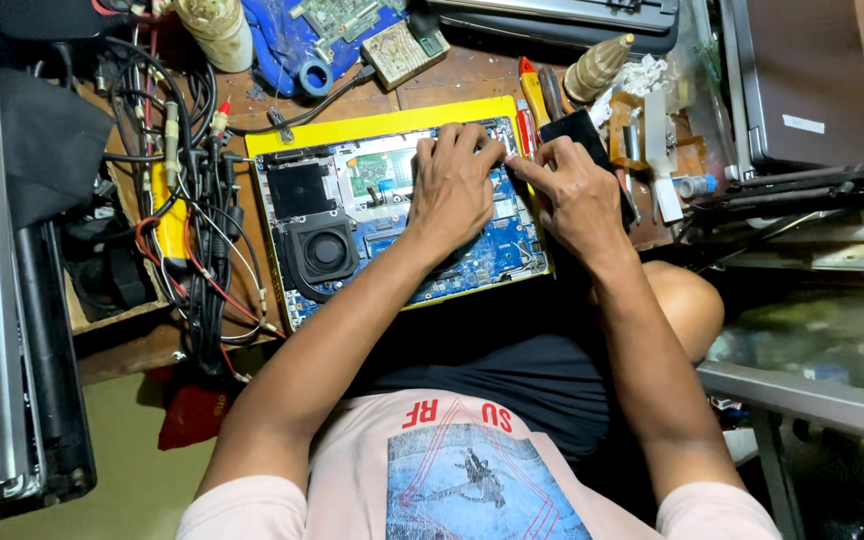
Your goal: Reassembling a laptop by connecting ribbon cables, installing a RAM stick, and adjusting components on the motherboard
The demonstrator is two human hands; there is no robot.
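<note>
Nearest the lens, pale pink printed shirt point(472, 470), both forearms running up from it to the bench. Left hand point(452, 190) laid flat on opened laptop base with blue circuit board and round black fan point(327, 250), fingers spread and curled down at the board's far edge, pressing rather than gripping. Right hand point(577, 195) just beside, fingertips pressed together at the board's far right corner, seemingly pinching something small; too small to tell what. Both sets of fingertips almost meeting at that corner.

Laptop base resting on yellow mat point(372, 125), long axis left to right across the bench, dead ahead of both hands, fan end off to the left. Right hand nearer the worked corner; left reaching over from the middle.

Red-handled screwdriver point(530, 95) just beyond the fingertips. Tangle of black and red cables point(192, 220) well to the left. Closed grey laptop point(802, 80) far right.
</note>
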